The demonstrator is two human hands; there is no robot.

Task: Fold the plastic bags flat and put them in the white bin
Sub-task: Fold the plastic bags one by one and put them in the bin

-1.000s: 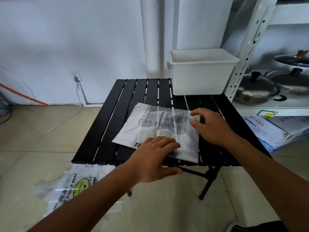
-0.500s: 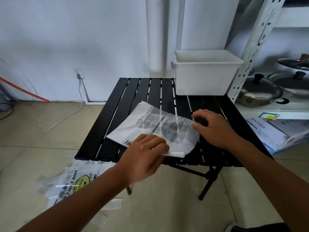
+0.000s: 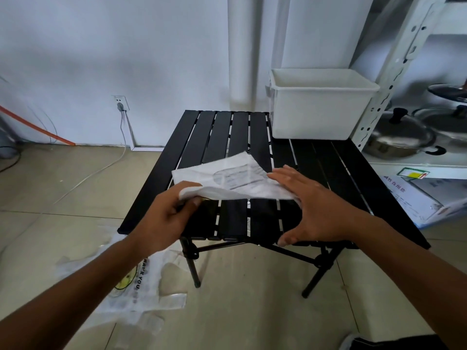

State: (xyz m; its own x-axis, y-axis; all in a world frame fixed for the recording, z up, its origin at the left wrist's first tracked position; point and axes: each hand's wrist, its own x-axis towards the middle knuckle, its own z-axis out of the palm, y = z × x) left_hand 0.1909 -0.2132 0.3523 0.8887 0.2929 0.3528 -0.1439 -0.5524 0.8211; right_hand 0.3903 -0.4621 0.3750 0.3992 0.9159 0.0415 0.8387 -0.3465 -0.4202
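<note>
A folded white plastic bag (image 3: pixel 227 176) with grey print is lifted off the black slatted table (image 3: pixel 219 132). My left hand (image 3: pixel 168 215) pinches its near left corner between thumb and fingers. My right hand (image 3: pixel 316 203) lies with straight fingers spread flat against the bag's right end. The white bin (image 3: pixel 318 107) stands at the table's far right corner, open on top; what is inside cannot be seen. More plastic bags (image 3: pixel 136 286), one with a yellow smiley print, lie on the floor by the table's near left leg.
A white metal shelf post (image 3: pixel 386 79) rises right beside the bin, with steel pans and lids (image 3: pixel 399 137) on the shelf. Cardboard boxes (image 3: pixel 414 198) sit under it. A wall socket with a white cable (image 3: pixel 121 107) is at the left.
The bag has been folded narrower and raised off the slats. My left hand went from pressing it to pinching its near left corner; my right hand opened out flat on the right end.
</note>
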